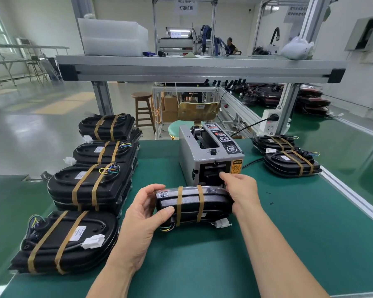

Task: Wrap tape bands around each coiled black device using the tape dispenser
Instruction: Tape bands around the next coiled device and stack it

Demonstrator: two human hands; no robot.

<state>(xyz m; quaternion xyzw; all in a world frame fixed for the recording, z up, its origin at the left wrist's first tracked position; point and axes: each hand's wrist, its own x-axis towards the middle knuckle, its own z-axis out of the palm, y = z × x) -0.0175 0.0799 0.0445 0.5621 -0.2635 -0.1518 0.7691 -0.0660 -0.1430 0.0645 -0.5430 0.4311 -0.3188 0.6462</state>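
Head view: I look down over both forearms at a green mat (267, 244). The device (190, 203), a flat black coiled unit, is held on edge low over the mat at the centre, with its long axis running left to right. Two tan bands (179, 203) already cross it side by side, and a white plug and coloured wires hang from its underside.

My left hand (146, 211) grips the device's left end, thumb on the near face and fingers curled over the top. My right hand (241, 190) sits at the device's right end, and its fingertips (223, 175) reach up to the dark outlet (213, 171) on the dispenser (211, 155). I cannot tell whether they pinch a strip or only touch the opening.

The dispenser stands just behind the device, its outlet above and beyond the device's right end. So the right hand is far nearer the tape, and I judge any strip would be drawn toward me and down across the short axis.

Banded devices in stacks (88, 186) line the left of the mat, and two more (289, 162) lie to the right.
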